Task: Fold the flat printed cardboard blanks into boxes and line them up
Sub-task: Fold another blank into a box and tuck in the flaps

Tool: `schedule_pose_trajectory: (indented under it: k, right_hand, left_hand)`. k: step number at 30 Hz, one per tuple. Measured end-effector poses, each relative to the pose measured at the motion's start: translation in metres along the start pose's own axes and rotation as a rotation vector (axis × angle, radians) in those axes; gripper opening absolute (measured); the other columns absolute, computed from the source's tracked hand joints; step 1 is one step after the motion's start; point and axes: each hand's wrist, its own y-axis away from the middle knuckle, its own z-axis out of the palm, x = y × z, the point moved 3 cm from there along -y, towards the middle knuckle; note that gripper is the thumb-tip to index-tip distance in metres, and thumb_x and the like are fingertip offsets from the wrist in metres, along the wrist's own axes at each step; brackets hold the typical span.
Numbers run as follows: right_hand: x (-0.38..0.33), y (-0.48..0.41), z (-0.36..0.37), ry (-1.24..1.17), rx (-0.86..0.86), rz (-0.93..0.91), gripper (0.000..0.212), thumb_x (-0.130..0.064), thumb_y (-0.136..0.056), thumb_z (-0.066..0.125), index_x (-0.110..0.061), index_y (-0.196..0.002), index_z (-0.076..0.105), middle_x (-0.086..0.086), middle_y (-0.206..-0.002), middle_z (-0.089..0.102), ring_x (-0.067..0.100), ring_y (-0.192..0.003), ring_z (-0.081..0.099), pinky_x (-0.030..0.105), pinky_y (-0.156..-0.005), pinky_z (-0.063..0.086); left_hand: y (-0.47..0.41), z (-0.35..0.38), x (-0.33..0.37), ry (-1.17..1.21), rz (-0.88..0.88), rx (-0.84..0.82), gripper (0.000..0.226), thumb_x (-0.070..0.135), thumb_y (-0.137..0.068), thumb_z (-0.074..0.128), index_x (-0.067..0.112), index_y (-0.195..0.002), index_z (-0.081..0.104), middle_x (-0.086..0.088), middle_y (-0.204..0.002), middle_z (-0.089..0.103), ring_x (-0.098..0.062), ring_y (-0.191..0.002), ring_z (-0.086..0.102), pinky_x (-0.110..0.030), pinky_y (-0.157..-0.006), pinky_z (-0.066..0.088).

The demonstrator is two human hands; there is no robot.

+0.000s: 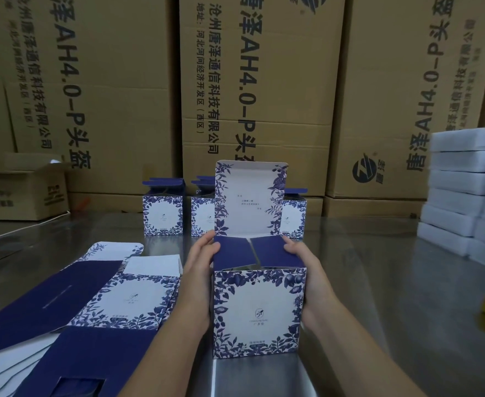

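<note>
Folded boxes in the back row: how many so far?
3. The left box stands clear; the middle box and right box are partly hidden behind the raised lid of the box in the hands.

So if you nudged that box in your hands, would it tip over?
Probably it would slide or tip easily: the box looks like thin, empty card, so likely very light. Its lid stands tall and open, which raises the top. The steel table looks smooth, so sliding seems likelier.
</note>
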Motion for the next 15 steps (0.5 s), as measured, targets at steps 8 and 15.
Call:
schedule_pose_trajectory:
  k: [8, 15]
  right_hand:
    - [-0.0014, 0.0002, 0.0018, -0.010, -0.064, -0.046, 0.033, -0.025, -0.087, 0.055, -0.039, -0.116, 0.061, -0.006, -0.096, 0.074, 0.025, -0.088, 0.070, 0.037, -0.069, 0.057]
    - [-0.0059, -0.0019, -0.0003, 0.063, -0.073, -0.096, 0.033, -0.024, -0.088, 0.052, -0.044, -0.112, 0.062, -0.007, -0.116, 0.063, 0.024, -0.105, 0.064, 0.044, -0.083, 0.054]
  left_hand:
    - [0.0011, 0.0046, -0.0004, 0.029, -0.037, -0.091, 0.032, 0.023, -0.094, 0.047, 0.044, -0.116, 0.057, 0.024, -0.099, 0.061, 0.005, -0.074, 0.067, -0.016, -0.051, 0.052]
    - [-0.0003, 0.0028, 0.0012, -0.041, -0.006, -0.081, 0.031, 0.022, -0.092, 0.048, 0.045, -0.108, 0.061, 0.022, -0.103, 0.060, 0.003, -0.083, 0.065, -0.019, -0.058, 0.050]
